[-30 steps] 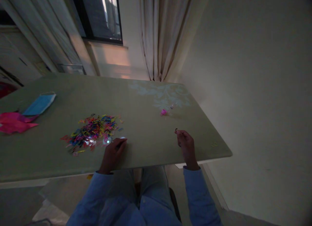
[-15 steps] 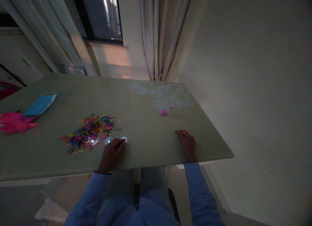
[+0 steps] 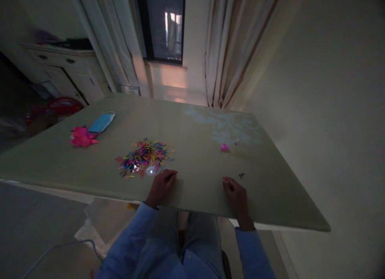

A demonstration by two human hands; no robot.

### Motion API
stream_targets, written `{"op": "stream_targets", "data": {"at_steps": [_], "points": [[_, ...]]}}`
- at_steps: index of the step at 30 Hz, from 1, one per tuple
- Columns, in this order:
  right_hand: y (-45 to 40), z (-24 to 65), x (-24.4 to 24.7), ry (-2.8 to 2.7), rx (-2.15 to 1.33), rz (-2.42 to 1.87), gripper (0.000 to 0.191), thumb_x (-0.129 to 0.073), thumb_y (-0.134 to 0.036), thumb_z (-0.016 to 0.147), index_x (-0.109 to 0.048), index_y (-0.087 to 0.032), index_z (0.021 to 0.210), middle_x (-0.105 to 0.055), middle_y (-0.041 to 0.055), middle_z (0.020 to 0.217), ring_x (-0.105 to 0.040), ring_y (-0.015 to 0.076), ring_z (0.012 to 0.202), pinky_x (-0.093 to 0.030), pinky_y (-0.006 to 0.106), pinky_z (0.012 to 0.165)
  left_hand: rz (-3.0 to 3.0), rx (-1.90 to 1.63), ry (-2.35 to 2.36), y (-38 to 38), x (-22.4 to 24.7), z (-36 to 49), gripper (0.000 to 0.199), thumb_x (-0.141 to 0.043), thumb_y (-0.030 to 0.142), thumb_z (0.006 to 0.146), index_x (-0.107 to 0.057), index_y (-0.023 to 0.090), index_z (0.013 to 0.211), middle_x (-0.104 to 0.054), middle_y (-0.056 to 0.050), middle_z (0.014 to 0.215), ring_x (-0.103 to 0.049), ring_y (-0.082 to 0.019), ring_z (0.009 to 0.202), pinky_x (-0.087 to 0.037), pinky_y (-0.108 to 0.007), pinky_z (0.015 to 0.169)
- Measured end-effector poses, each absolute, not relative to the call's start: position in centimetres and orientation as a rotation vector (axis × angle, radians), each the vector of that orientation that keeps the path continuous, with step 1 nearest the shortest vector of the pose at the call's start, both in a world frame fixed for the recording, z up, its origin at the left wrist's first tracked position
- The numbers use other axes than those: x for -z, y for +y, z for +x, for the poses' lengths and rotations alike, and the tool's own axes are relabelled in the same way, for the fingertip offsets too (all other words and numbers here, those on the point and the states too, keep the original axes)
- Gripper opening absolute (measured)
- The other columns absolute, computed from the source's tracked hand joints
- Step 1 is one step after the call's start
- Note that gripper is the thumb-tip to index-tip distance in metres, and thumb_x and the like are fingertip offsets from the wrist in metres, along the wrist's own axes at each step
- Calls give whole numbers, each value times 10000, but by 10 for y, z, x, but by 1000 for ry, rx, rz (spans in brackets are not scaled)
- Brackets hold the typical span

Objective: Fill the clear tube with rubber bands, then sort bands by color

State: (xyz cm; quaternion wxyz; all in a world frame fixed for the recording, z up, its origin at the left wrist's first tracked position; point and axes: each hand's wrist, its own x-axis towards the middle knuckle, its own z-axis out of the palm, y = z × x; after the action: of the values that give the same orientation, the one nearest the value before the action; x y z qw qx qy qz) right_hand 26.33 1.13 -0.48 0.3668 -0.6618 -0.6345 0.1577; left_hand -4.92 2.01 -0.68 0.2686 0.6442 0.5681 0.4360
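Observation:
On the green tabletop (image 3: 192, 150) lies a heap of small coloured bands (image 3: 144, 155). My left hand (image 3: 163, 186) rests just right of the heap, thumb and fingers pinched together; anything between them is too small to make out. My right hand (image 3: 236, 195) is over the right part of the table, its fingers curled closed, and what they hold, if anything, is hidden. Beyond its fingertips sits a small black item (image 3: 241, 175), apart from the hand. Farther back are a pink piece (image 3: 224, 147) and a small clear piece (image 3: 236, 142).
A crumpled pink item (image 3: 83, 137) and a blue face mask (image 3: 102, 122) lie at the table's left. Curtains and a window are behind the table, a cabinet (image 3: 66, 68) at the far left, a wall on the right.
The view has turned left. My right hand has drawn back toward me, and the black item that was at its fingertips now lies on the table. The left hand remains pinched beside the heap.

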Motion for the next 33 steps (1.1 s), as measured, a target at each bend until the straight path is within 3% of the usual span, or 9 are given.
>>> {"op": "stream_targets", "data": {"at_steps": [5,11,21,25,28,33], "points": [[15,244,8,-1830,-423,-1683,415,-475,-501,889,-770,-221,969,-776,118,986,-730,274,852,-554,400,815,1777,-1161,1784,35,-1,-79,274,-543,348,854,-727,190,982,-731,-54,859,-626,-175,692,-497,-296,688],[18,253,9,-1834,-423,-1689,455,-455,-535,883,-769,-213,950,-778,124,943,-732,279,812,-562,389,773,1893,-753,2040,64,-21,-127,288,-543,270,856,-757,187,1030,-740,-109,979,-664,-238,837,-479,-309,728],[19,253,12,-1848,-383,-1736,506,-425,-556,896,-765,-189,971,-775,126,961,-729,258,813,-552,357,753,1932,-345,2116,73,-37,-123,292,-496,303,930,-768,203,971,-709,-108,991,-646,-225,929,-448,-285,750],[19,254,11,-1860,-345,-1752,513,-414,-562,897,-770,-196,950,-779,124,921,-726,254,764,-551,348,710,1929,-440,2109,77,-33,-123,300,-490,302,927,-757,169,900,-700,-122,979,-638,-222,894,-435,-290,735],[18,254,10,-1870,-341,-1752,516,-411,-562,899,-770,-195,957,-779,123,913,-725,254,755,-551,351,714,1833,-734,2031,76,-33,-126,278,-497,279,905,-733,148,840,-697,-102,882,-620,-205,815,-418,-286,705],[17,253,10,-1870,-330,-1737,513,-413,-560,903,-769,-194,951,-778,124,908,-725,252,761,-549,350,723,1189,-1325,1546,49,-49,-111,364,-633,502,820,-679,144,774,-575,4,636,-486,-114,567,-358,-229,547]]}}
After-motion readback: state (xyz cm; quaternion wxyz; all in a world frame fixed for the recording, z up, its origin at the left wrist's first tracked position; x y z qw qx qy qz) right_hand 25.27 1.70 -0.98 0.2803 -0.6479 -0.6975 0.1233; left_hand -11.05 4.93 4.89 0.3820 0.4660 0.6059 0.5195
